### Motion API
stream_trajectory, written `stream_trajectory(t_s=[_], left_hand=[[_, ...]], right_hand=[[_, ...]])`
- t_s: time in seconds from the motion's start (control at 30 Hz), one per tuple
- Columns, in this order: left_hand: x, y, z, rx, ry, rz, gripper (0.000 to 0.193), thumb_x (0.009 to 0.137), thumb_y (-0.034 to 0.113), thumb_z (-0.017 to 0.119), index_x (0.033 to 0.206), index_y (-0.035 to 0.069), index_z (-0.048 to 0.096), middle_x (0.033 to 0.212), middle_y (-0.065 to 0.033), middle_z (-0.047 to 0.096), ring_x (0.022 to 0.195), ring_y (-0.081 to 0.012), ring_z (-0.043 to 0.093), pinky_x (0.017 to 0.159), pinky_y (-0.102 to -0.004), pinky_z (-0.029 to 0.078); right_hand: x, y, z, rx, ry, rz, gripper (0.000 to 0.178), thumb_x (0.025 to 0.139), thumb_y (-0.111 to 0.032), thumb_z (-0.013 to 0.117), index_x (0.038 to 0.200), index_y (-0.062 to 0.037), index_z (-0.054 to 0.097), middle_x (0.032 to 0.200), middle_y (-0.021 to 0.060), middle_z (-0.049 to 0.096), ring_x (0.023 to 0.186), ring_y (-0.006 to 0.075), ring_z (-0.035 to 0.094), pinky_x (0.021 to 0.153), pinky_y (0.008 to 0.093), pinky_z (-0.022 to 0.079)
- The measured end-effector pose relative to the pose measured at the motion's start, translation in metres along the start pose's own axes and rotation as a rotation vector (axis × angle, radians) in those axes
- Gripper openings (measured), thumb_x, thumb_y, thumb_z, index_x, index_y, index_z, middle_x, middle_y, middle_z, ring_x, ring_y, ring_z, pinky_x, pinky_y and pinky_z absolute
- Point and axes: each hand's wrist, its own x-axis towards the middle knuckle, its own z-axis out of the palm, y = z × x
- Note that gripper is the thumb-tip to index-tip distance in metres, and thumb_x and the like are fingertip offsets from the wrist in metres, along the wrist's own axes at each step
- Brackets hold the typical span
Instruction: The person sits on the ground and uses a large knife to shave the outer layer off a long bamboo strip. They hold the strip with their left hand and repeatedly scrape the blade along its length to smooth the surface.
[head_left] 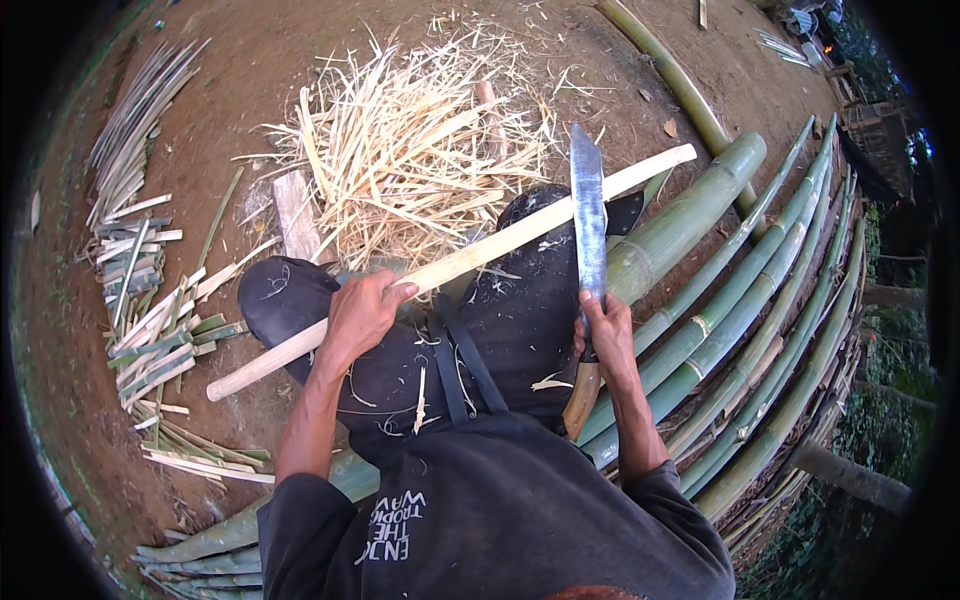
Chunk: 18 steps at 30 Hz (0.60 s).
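My left hand [362,316] is closed round a long pale bamboo strip [480,250], which slants across my lap from low left to high right. In my right hand [606,330] is a machete [588,190], gripped at the base of its blade, with the wooden handle [581,400] sticking out below the fist. The blade points away from me and crosses over the strip near its far right end; whether the two touch, I cannot tell. Small shavings [420,398] lie on my dark trousers.
A heap of pale shavings [400,160] lies on the dirt ahead, beside a wood block [294,215]. Thick green bamboo poles [690,225] fan out at my right. Split pieces [150,350] and a bundle of thin strips [140,125] lie at my left.
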Motion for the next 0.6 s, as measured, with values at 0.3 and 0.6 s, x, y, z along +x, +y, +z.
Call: stream_trajectory(t_s=[0.3,0.6], left_hand=[[0.0,0.005,0.001,-0.003,0.006,0.03,0.035,0.093,0.038,0.063,0.099,0.004,0.07,0.073,-0.0203,0.065,0.073,-0.0417,0.064,0.068,-0.0494,0.046],[-0.006,0.002,0.011,0.045,0.153,0.146,0.024,0.089,0.028,0.07,0.094,0.004,0.069,0.079,-0.0192,0.068,0.075,-0.0406,0.065,0.066,-0.0483,0.048]], right_hand=[[-0.028,-0.002,0.036,-0.178,-0.319,0.049,0.031,0.1,-0.03,0.061,0.09,-0.0017,0.054,0.06,0.0011,0.053,0.045,0.0108,0.051,0.041,0.0286,0.04],[0.0,0.001,0.012,-0.092,-0.137,-0.012,0.028,0.099,-0.029,0.062,0.093,-0.0019,0.055,0.059,0.0017,0.053,0.044,0.0106,0.05,0.039,0.0282,0.04]])
